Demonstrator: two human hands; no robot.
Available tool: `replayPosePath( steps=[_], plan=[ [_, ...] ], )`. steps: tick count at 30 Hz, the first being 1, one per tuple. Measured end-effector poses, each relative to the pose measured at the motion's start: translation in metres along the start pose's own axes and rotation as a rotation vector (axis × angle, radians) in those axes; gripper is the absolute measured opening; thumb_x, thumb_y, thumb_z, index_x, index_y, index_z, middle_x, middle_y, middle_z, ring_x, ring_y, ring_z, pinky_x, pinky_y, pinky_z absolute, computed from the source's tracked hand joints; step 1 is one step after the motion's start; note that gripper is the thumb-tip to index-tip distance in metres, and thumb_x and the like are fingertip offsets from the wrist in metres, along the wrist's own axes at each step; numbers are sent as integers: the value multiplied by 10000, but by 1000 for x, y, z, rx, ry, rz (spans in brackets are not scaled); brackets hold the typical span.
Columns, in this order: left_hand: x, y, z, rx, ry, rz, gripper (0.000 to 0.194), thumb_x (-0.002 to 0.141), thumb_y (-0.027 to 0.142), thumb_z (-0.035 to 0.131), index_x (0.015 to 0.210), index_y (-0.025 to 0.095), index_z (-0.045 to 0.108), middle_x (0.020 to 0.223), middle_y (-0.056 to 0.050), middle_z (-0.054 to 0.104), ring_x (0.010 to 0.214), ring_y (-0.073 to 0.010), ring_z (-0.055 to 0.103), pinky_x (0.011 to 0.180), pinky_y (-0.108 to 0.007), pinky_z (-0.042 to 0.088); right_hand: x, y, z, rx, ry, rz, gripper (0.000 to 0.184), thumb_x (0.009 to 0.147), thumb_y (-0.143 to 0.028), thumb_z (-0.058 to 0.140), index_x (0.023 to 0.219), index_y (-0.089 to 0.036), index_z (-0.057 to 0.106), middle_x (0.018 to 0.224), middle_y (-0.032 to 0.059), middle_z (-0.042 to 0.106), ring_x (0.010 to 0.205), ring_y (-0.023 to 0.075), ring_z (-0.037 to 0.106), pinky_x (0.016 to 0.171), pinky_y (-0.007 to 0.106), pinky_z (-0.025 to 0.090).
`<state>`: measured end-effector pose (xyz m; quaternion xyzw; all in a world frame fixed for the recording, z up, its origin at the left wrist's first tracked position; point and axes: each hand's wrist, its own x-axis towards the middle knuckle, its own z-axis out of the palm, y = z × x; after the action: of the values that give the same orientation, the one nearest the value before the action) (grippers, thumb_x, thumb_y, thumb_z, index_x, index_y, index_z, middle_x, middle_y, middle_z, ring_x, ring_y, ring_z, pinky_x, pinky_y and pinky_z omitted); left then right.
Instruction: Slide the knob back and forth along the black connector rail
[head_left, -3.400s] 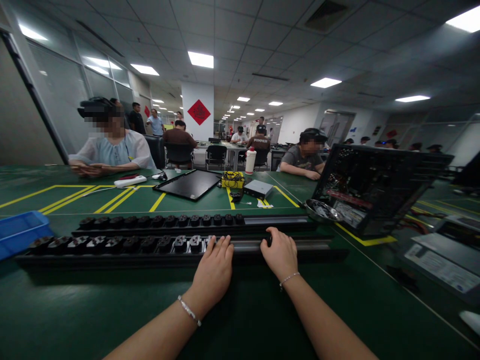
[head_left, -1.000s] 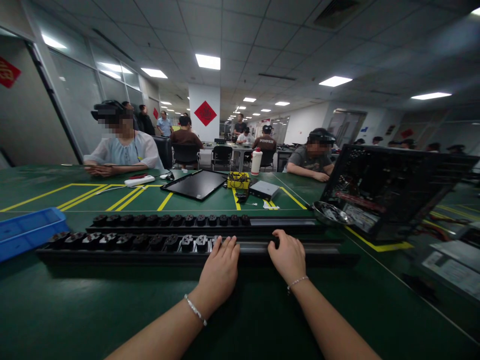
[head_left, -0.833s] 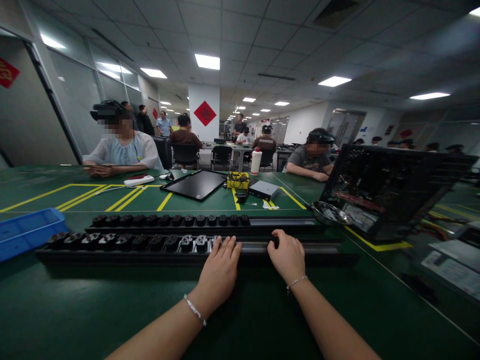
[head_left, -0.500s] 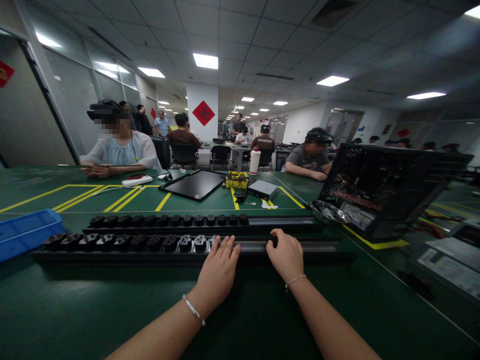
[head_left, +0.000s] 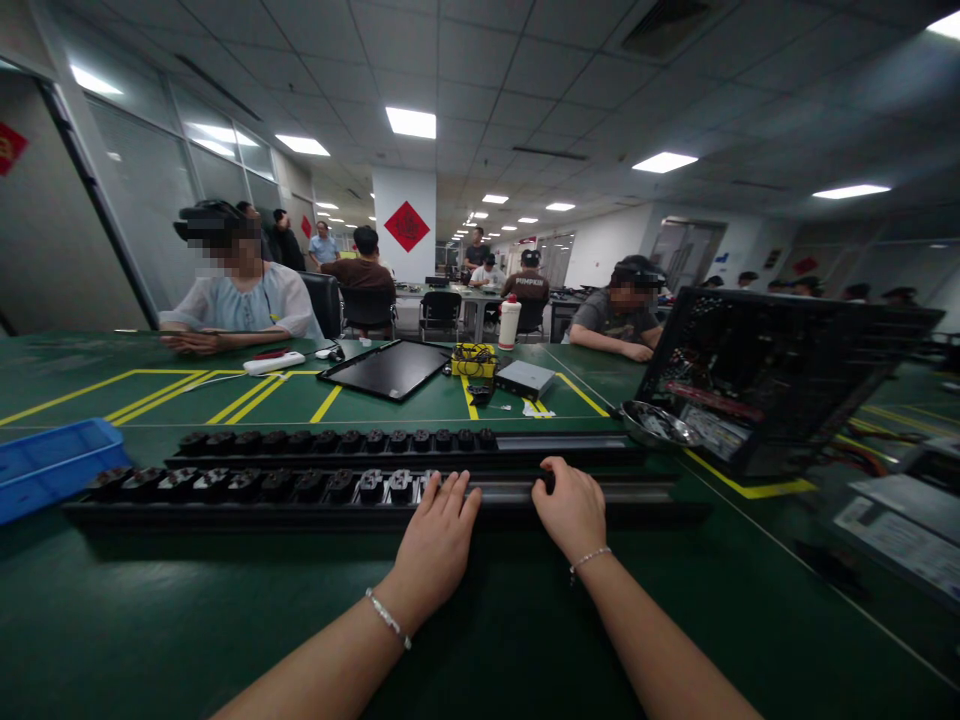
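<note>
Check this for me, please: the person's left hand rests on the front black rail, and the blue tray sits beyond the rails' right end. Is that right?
Not quite: the head view shows the blue tray by the rails' left end. The left hand does rest on the front black rail.

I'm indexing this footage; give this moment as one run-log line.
left hand: on near rail | right hand: holding small black part at near rail | beyond: far rail, flat black panel

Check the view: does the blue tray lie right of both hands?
No, the blue tray lies left of the left hand.
</note>
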<state>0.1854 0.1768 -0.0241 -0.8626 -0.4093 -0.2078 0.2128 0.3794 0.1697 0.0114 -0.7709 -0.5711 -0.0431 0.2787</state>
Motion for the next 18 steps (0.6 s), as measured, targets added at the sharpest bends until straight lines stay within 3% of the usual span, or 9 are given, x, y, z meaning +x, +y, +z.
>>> replayPosePath(
  steps=[18],
  plan=[
    [0,0,-2,-5,-8,8,427,855,106,358,1251,180,500,1345,-107,508,1258,-221,443,1106,-454,252,1,2,1,-9,-6,3,202,790,-232,452,948,-215,577,939,43,653,956,205,561,910,346,317]
  ],
)
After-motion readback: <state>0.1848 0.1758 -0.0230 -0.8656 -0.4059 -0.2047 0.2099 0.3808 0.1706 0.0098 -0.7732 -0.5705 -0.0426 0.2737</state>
